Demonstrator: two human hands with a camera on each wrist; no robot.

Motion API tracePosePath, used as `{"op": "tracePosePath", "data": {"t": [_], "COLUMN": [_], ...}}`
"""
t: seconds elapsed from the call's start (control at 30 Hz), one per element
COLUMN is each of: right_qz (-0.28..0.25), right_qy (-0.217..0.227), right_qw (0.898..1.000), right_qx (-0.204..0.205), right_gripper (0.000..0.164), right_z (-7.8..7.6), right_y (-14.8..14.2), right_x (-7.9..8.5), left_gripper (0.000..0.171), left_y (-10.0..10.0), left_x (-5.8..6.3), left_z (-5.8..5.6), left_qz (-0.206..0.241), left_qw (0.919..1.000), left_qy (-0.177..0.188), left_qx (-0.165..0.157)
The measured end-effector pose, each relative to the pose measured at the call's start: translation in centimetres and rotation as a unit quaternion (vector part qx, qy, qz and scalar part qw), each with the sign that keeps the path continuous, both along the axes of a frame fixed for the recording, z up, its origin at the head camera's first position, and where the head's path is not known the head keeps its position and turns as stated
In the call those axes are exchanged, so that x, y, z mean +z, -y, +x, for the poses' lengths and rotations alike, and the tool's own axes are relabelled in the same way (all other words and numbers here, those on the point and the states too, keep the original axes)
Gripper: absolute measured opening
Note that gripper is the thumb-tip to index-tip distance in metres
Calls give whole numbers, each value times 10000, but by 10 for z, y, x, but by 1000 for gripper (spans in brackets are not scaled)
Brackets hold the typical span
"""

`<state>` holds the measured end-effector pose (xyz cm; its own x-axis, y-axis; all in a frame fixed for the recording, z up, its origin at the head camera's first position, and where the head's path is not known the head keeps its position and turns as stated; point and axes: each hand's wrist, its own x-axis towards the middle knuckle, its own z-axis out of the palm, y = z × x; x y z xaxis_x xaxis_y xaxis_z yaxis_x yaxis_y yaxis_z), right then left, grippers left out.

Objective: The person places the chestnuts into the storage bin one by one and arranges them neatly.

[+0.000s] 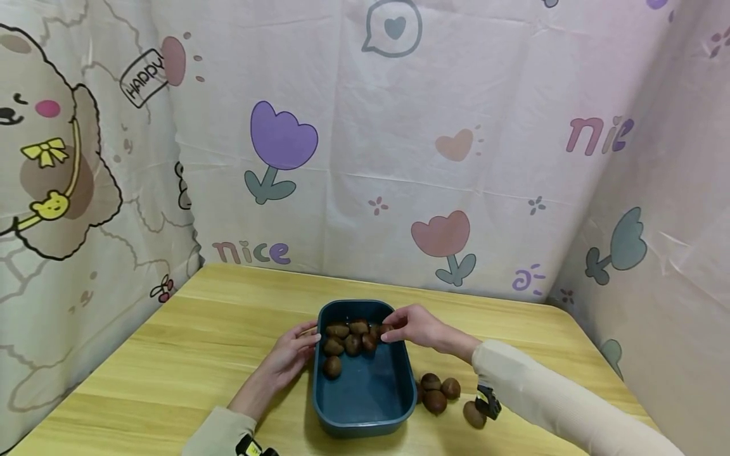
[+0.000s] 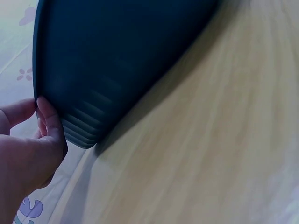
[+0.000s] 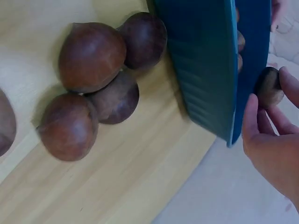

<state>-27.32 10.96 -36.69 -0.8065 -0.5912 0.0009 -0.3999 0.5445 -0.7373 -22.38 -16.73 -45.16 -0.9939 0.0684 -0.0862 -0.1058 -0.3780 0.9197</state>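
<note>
A deep blue rectangular box stands on the table, with several brown chestnuts gathered mostly toward its far end. My left hand pinches the box's left rim between thumb and fingers, as the left wrist view also shows. Over the far right corner of the box, my right hand holds one chestnut by its fingertips. In the right wrist view this chestnut is just above the rim, and the box wall hides most of the chestnuts inside.
Right of the box, several loose chestnuts lie bunched on the wooden table. A single chestnut sits farther right, below the right forearm. A printed cloth hangs behind the table and at both sides.
</note>
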Motion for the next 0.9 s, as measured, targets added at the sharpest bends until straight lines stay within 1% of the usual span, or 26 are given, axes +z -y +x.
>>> {"op": "tracePosePath", "data": {"t": [0.13,0.3,0.53,0.7,0.8,0.9], "right_qz": [143,210,120,114,100,115], "right_qy": [88,266,547,506,390,297], "right_qw": [9999,9994,9981,9986,9992,9995], "right_qx": [25,-44,237,95,-28,-11], "right_gripper": [30,27,23,24,24,23], "right_z": [1,4,7,10,12,14], "right_y": [14,29,44,53,58,63], "right_x": [-4,-8,-13,-18,-21,-25], "left_gripper": [49,51,51,49,48,47], "left_y": [0,0,0,-1,-1,-1], "left_x": [1,1,1,2,3,3], "left_z": [1,2,1,1,3,3], "left_qz": [3,-63,6,-21,-46,-44], "left_qw": [10000,9999,9999,10000,9999,9999], "left_qy": [-5,-83,-101,-60,-30,-26], "left_qx": [26,-88,-72,34,101,121]}}
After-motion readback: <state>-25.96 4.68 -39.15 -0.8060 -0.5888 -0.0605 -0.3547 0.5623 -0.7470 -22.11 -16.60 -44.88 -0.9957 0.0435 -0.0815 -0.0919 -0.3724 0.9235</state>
